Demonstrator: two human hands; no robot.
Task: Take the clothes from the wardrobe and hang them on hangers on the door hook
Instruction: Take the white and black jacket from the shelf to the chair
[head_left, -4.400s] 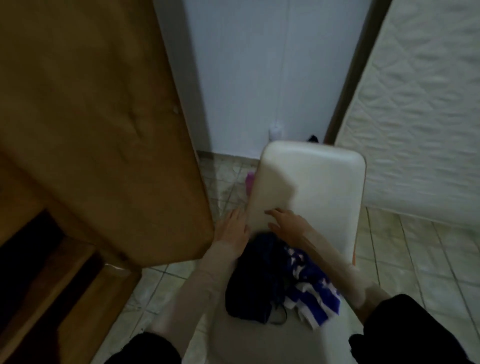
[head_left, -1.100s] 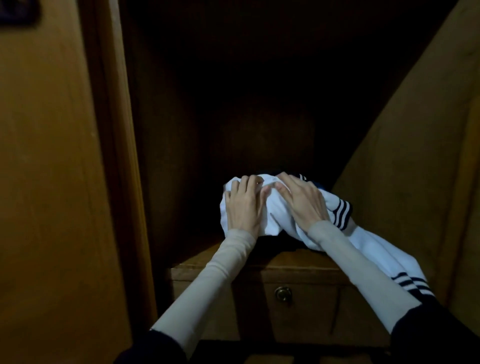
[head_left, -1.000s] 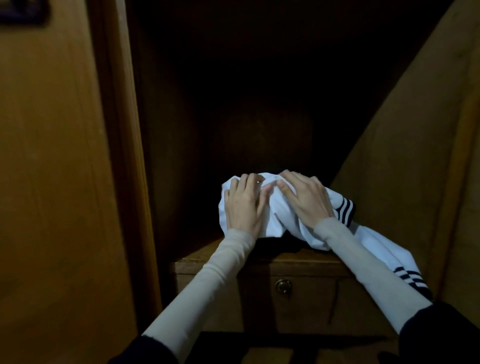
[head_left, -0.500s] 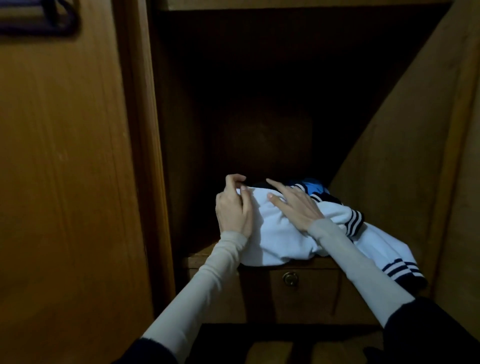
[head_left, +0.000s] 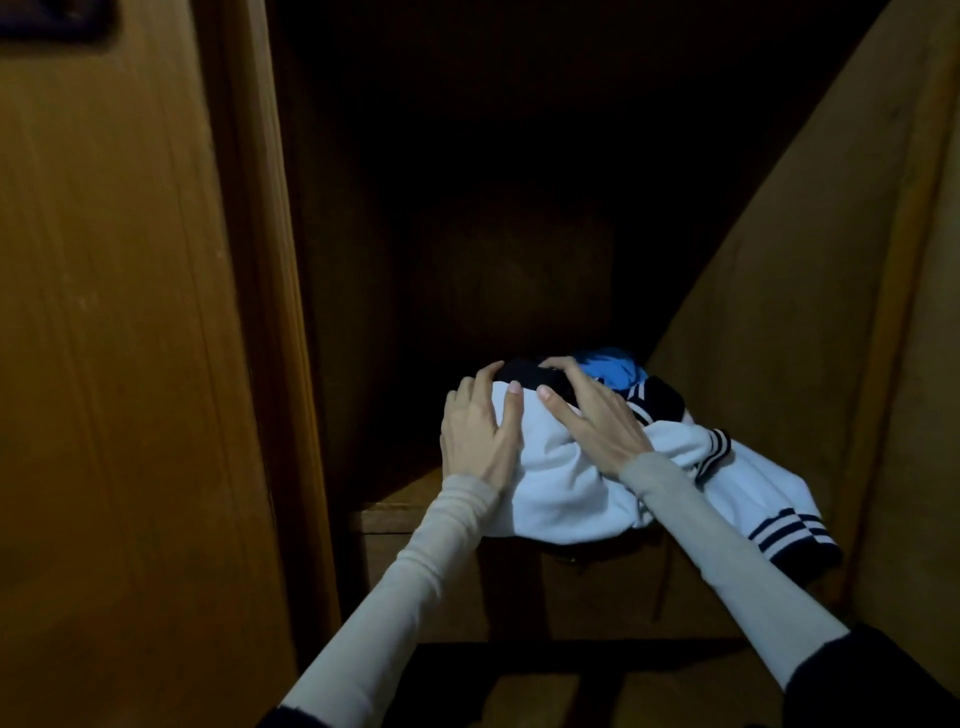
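Wooden wardrobe shelf (head_left: 400, 499) bears white garment (head_left: 561, 488).

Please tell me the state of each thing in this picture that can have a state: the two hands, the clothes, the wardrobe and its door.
left hand: on the white garment, fingers curled over its top.
right hand: on the same garment, fingers curled over its dark collar.
white garment: bunched on the shelf, striped sleeve hanging over the edge.
blue cloth: crumpled behind, partly hidden.
wardrobe: open, dark inside.
wardrobe door: swung open.
drawer: closed.
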